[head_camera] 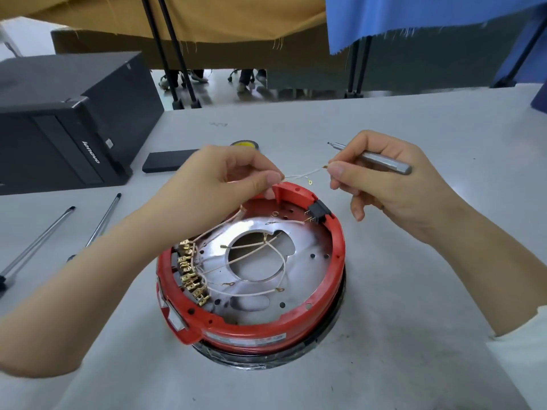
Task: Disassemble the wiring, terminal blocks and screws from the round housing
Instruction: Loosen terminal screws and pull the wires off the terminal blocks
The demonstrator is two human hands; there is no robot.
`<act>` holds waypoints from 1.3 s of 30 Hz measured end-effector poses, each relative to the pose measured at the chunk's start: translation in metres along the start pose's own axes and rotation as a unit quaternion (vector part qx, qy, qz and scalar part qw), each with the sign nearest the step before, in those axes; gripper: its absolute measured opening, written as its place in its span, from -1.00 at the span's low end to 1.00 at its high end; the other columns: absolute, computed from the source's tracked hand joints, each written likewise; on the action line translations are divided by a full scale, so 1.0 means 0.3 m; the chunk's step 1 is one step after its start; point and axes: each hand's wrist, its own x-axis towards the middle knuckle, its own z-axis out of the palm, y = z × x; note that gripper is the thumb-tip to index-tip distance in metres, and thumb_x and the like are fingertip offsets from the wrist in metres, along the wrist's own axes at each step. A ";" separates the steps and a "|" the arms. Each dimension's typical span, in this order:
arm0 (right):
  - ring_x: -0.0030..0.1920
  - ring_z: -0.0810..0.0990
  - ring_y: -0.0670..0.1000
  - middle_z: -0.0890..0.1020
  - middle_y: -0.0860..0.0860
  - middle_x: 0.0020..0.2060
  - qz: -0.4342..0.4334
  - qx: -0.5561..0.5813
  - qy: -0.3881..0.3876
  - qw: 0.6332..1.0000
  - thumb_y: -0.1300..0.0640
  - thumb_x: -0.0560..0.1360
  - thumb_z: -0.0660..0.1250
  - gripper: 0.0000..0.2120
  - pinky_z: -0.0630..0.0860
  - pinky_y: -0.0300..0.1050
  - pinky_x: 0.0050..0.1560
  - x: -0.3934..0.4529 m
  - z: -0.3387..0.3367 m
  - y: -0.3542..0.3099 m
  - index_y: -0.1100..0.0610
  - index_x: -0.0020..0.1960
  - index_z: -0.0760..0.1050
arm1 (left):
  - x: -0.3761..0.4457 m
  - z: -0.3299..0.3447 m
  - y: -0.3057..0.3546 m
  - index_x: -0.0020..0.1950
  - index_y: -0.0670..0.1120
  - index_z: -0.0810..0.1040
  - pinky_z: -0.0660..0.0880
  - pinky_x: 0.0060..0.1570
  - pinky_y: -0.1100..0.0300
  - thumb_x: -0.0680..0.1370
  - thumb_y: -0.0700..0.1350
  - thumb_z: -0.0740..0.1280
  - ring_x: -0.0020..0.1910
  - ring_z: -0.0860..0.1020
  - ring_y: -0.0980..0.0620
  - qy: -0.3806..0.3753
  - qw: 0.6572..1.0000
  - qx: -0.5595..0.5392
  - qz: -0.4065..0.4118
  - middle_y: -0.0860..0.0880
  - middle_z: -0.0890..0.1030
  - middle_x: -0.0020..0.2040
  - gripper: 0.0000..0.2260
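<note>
— Where is the wire [302, 174]?

— Up in the air, just above the far rim of the red housing [337, 261]. Stretched tight between both hands.

— Held how?

— Left hand [219, 184] pinches the near end with thumb and finger. Right hand [381, 184] pinches the other end, by the little metal tip. Holds a screwdriver [381, 161] too, tucked under the curled fingers, point aimed away to the left.

— Which way does the wire run?

— Left to right, a bit uphill toward the right hand. Left end dips back down into the housing, toward the gold terminals [192, 273] on the left wall.

— So still stuck on?

— Looks like it. Hard to see where it joins.

— Which hand is closer to that end?

— Left one, right over the housing. Right one sits off past the rim, over the table [414, 306].

— So, next?

— Probably a pull to the right and up, along the wire, with the left hand sliding down toward the terminals. More loose wires lie inside, over the shiny plate [310, 241].
</note>
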 end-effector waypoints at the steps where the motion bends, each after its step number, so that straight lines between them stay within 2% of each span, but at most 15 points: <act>1: -0.32 0.56 -0.07 0.60 0.07 -0.35 -0.003 -0.016 0.000 1.000 0.31 0.50 0.37 -0.81 0.48 -0.24 -0.48 0.015 -0.001 -0.001 0.09 -0.25 0.56 | 0.018 -0.006 -0.009 -0.11 0.10 0.63 0.53 -0.13 0.33 0.54 0.03 0.35 -0.19 0.62 0.23 0.010 1.000 0.027 0.002 0.15 0.68 -0.24 -0.92; 4: -0.29 0.61 -0.08 0.60 0.15 -0.34 0.003 -0.085 0.003 0.996 0.36 0.49 0.36 -0.84 0.52 -0.22 -0.46 0.080 -0.001 0.014 0.18 -0.24 0.51 | 0.095 -0.011 -0.053 -0.13 0.14 0.59 0.43 -0.07 0.47 0.56 0.00 0.33 -0.14 0.57 0.33 0.029 0.994 0.104 0.009 0.21 0.66 -0.24 -0.90; 7: -0.29 0.62 -0.08 0.63 0.19 -0.29 0.038 -0.124 0.012 0.992 0.32 0.50 0.36 -0.89 0.55 -0.20 -0.42 0.163 -0.010 0.058 0.19 -0.20 0.52 | 0.188 0.003 -0.119 -0.15 0.15 0.55 0.38 -0.13 0.49 0.58 -0.05 0.32 -0.15 0.54 0.33 0.032 0.989 0.142 -0.005 0.21 0.64 -0.27 -0.87; 9: -0.35 0.56 -0.08 0.65 0.10 -0.32 0.073 -0.148 0.025 0.986 0.27 0.51 0.36 -0.92 0.55 -0.20 -0.42 0.222 -0.024 0.107 0.17 -0.16 0.54 | 0.239 0.017 -0.172 -0.02 0.08 0.54 0.38 -0.14 0.35 0.59 -0.03 0.30 -0.16 0.52 0.30 0.010 0.987 0.159 -0.033 0.22 0.60 -0.20 -0.96; 12: -0.41 0.45 -0.05 0.64 0.04 -0.34 0.135 -0.187 0.043 0.972 0.24 0.53 0.34 -0.94 0.52 -0.19 -0.45 0.298 -0.053 0.214 0.17 -0.13 0.54 | 0.266 0.041 -0.249 0.15 0.05 0.48 0.30 -0.11 0.26 0.59 0.09 0.25 -0.17 0.47 0.25 -0.049 0.980 0.178 -0.077 0.16 0.53 -0.07 -0.81; 15: -0.42 0.43 0.00 0.64 0.01 -0.34 0.179 -0.237 0.040 0.954 0.22 0.53 0.33 -0.95 0.43 -0.16 -0.44 0.340 -0.068 0.326 0.18 -0.10 0.55 | 0.252 0.059 -0.294 -0.07 0.02 0.51 0.32 -0.24 0.33 0.60 0.16 0.17 -0.28 0.45 0.20 -0.076 0.979 0.166 -0.093 0.15 0.51 -0.24 -0.75; 17: -0.40 0.50 -0.02 0.59 -0.11 -0.46 0.180 -0.260 0.038 0.948 0.20 0.51 0.35 -0.91 0.41 -0.17 -0.35 0.356 -0.063 0.377 0.11 -0.17 0.54 | 0.240 0.065 -0.301 -0.25 -0.06 0.42 0.27 -0.33 0.29 0.62 0.15 0.13 -0.38 0.36 0.14 -0.089 0.980 0.154 -0.085 0.08 0.39 -0.40 -0.63; 20: -0.21 0.63 0.11 0.47 -0.18 -0.62 0.171 -0.293 0.040 0.940 0.19 0.50 0.35 -0.85 0.41 -0.21 -0.30 0.374 -0.044 0.416 0.02 -0.23 0.52 | 0.233 0.067 -0.291 -0.33 -0.05 0.29 0.23 -0.36 0.23 0.64 0.13 0.09 -0.43 0.31 0.14 -0.094 0.980 0.163 -0.067 0.05 0.32 -0.45 -0.60; 23: -0.26 0.57 -0.02 0.56 -0.14 -0.49 0.153 -0.323 0.051 0.933 0.13 0.52 0.30 -0.86 0.37 -0.41 -0.41 0.372 -0.036 0.421 -0.02 -0.20 0.54 | 0.229 0.069 -0.284 -0.33 -0.05 0.28 0.23 -0.37 0.25 0.64 0.11 0.09 -0.43 0.32 0.15 -0.095 0.980 0.169 -0.055 0.05 0.32 -0.46 -0.61; 26: -0.43 0.47 -0.21 0.60 -0.10 -0.45 0.149 -0.287 0.075 0.943 0.01 0.57 0.23 -0.82 0.34 -0.30 -0.40 0.340 -0.033 0.382 0.02 -0.14 0.56 | 0.220 0.066 -0.278 -0.27 -0.06 0.37 0.28 -0.32 0.22 0.65 0.09 0.08 -0.39 0.37 0.15 -0.091 0.980 0.173 -0.045 0.06 0.38 -0.42 -0.64; 28: -0.49 0.43 -0.26 0.59 -0.09 -0.46 0.150 -0.240 0.088 0.955 -0.08 0.60 0.16 -0.73 0.28 -0.29 -0.37 0.302 -0.031 0.329 0.01 -0.06 0.59 | 0.212 0.064 -0.268 -0.09 -0.03 0.51 0.37 -0.17 0.21 0.65 0.06 0.08 -0.24 0.46 0.13 -0.085 0.979 0.180 -0.032 0.10 0.52 -0.27 -0.71; 30: -0.49 0.43 -0.25 0.52 -0.07 -0.52 0.137 -0.204 0.101 0.964 -0.15 0.62 0.10 -0.65 0.28 -0.34 -0.38 0.256 -0.025 0.265 -0.01 0.01 0.61 | 0.200 0.062 -0.248 0.09 -0.01 0.54 0.36 -0.06 0.38 0.66 0.00 0.09 -0.09 0.47 0.16 -0.060 0.981 0.182 0.000 0.11 0.57 -0.07 -0.75; 33: -0.54 0.38 -0.22 0.35 0.09 -0.48 0.092 -0.154 0.122 0.976 -0.12 0.64 0.08 -0.58 0.30 -0.46 -0.47 0.174 -0.008 0.167 0.07 0.06 0.64 | 0.167 0.059 -0.197 0.14 -0.04 0.53 0.23 0.00 0.60 0.66 -0.06 0.09 -0.05 0.39 0.26 -0.037 0.976 0.203 0.075 0.10 0.50 0.01 -0.76; 35: -0.53 0.29 -0.16 0.31 0.13 -0.43 0.068 -0.129 0.129 0.981 -0.04 0.65 0.11 -0.64 0.27 -0.45 -0.49 0.118 -0.002 0.119 0.10 0.05 0.64 | 0.133 0.072 -0.157 0.12 -0.04 0.54 0.27 0.05 0.50 0.64 -0.03 0.11 0.02 0.43 0.19 -0.047 0.970 0.215 0.108 0.09 0.51 0.02 -0.76; 39: -0.46 0.31 -0.06 0.44 -0.02 -0.48 0.089 -0.043 0.111 0.989 0.11 0.59 0.24 -0.84 0.22 -0.29 -0.53 0.018 0.018 0.080 0.14 -0.04 0.56 | 0.052 0.146 -0.101 0.13 -0.05 0.55 0.36 0.13 0.20 0.60 0.01 0.18 0.07 0.47 0.08 -0.091 0.957 0.241 0.132 0.04 0.55 0.06 -0.77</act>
